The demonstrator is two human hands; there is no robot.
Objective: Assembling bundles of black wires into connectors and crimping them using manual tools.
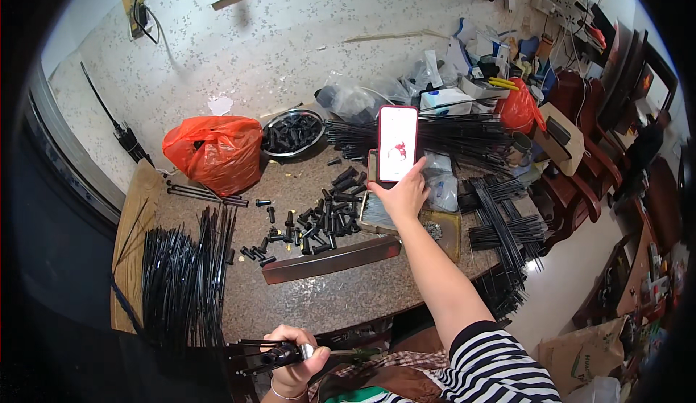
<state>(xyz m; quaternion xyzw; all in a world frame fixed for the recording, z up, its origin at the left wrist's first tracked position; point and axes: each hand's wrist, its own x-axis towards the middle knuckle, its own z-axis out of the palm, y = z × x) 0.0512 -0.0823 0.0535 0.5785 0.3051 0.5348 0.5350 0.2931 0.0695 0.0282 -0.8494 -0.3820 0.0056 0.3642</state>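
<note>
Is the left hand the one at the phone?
No, the right hand is at the phone, while the left hand holds a black piece near the picture's lower edge.

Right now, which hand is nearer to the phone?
Right. The right hand touches the lower end of the phone; the left hand is apart from it, below and to its left.

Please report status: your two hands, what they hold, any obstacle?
Right hand around lower end of lit phone. Left hand closed on black rod-like piece. Dark bar and loose black parts on table ahead of left hand.
</note>
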